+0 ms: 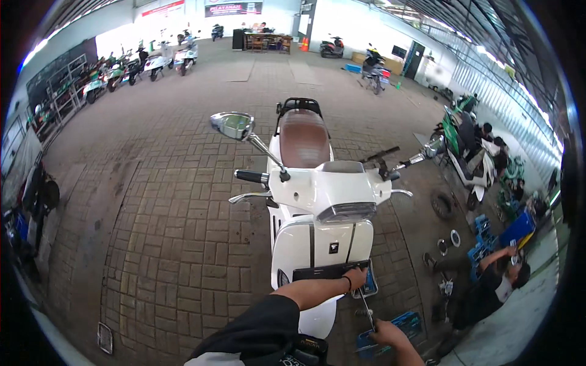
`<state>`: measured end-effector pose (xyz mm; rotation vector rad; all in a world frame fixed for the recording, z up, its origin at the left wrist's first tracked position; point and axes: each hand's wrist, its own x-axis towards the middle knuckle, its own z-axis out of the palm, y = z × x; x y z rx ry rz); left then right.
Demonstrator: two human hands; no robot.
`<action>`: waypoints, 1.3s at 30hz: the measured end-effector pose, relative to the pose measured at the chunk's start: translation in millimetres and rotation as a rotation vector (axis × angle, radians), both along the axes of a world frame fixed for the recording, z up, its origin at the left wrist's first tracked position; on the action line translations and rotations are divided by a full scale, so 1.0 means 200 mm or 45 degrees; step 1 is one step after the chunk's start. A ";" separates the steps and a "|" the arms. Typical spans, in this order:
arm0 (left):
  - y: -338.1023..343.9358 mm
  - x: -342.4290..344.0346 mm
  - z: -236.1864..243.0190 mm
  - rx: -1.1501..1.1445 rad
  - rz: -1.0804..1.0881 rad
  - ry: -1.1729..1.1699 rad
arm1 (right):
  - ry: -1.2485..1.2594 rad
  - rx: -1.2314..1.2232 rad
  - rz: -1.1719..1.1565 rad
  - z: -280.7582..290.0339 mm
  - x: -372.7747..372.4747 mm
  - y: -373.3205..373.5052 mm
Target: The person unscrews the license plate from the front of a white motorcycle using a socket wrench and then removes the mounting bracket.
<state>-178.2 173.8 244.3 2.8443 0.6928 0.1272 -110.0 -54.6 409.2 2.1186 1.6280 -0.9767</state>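
A white scooter [329, 195] with a brown seat [304, 139] stands in front of me, its front facing me. Across its front shield lies a dark flat plate [317, 271]. My left hand [354, 278] has its fingers closed at the right end of this plate. Lower right, my right hand [389, 334] is wrapped round the lower end of a long, thin metal tool [367, 310]; its exact kind is hard to make out. The shaft slants up toward my left hand, where its tip is hidden. Below the plate shows the white front fender [317, 319].
Blue tool trays [403, 329] lie at the lower right. Beyond them a person [488, 293] works low by the wall. A loose tyre [441, 206] and metal rings [455, 238] rest on the floor. More scooters [152, 64] line the left and right sides.
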 end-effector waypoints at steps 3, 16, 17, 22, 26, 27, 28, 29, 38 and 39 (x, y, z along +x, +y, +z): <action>-0.02 0.02 -0.03 -0.005 0.043 -0.064 | 0.279 -0.188 -0.538 -0.09 0.06 0.14; -0.05 0.06 -0.05 -0.072 0.130 -0.261 | -0.141 -0.730 -0.054 0.04 0.05 0.56; -0.06 0.07 -0.07 0.036 0.065 -0.282 | -0.197 -0.737 -0.048 0.03 0.06 0.56; 0.01 0.06 -0.15 -0.085 0.169 -0.323 | -0.102 -0.614 0.008 -0.15 0.13 0.59; -0.11 0.11 0.02 0.043 -0.008 -0.220 | -0.023 -0.597 -0.321 -0.33 0.41 0.41; -0.08 0.11 -0.02 0.191 -0.044 -0.188 | 0.084 -0.589 -0.380 -0.36 0.44 0.44; -0.04 0.09 -0.07 0.114 0.041 -0.209 | 0.200 -0.586 -0.427 -0.36 0.39 0.50; 0.00 0.07 -0.12 0.040 0.128 -0.232 | 0.118 -0.585 -0.287 -0.35 0.35 0.56; -0.03 -0.10 0.12 -0.090 -0.051 -0.192 | -0.372 -0.738 0.141 -0.09 0.14 0.67; -0.01 -0.13 0.08 0.057 -0.118 -0.154 | -0.398 -0.731 0.174 -0.09 0.08 0.70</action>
